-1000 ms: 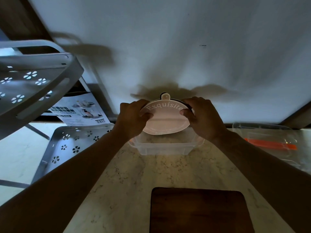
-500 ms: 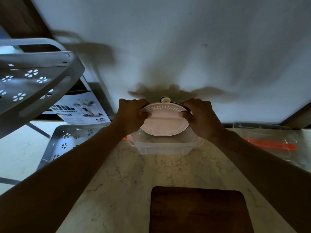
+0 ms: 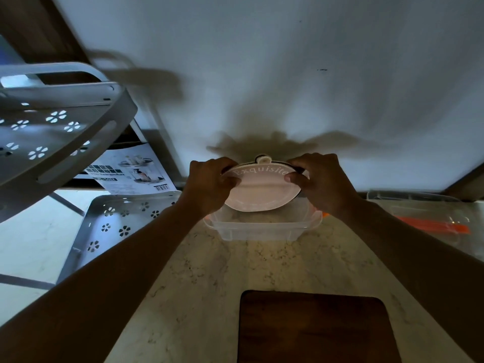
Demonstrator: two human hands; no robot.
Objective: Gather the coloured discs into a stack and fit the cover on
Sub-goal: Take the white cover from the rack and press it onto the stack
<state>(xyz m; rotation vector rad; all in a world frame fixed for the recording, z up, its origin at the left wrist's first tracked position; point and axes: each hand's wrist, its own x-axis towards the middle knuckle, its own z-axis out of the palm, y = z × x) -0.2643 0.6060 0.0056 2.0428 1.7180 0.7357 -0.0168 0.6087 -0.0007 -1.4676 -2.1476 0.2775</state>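
Observation:
A pale pink round cover (image 3: 262,191) printed "Exquisite", with a small tab at its top, is tilted toward me above a clear plastic container (image 3: 262,230) near the wall. My left hand (image 3: 209,186) grips its left edge and my right hand (image 3: 320,183) grips its right edge, thumbs on the front face. A thin dark rim shows behind the cover's top edge; whether discs sit behind it I cannot tell. No loose discs are visible.
A dark wooden board (image 3: 314,328) lies on the marble counter (image 3: 183,284) close to me. A clear lid with an orange strip (image 3: 432,225) lies at right. A white perforated rack (image 3: 52,132), its lower tray (image 3: 110,226) and a printed box (image 3: 131,169) stand at left.
Both hands and the cover have shifted very slightly lower and left over the container. The grip looks the same.

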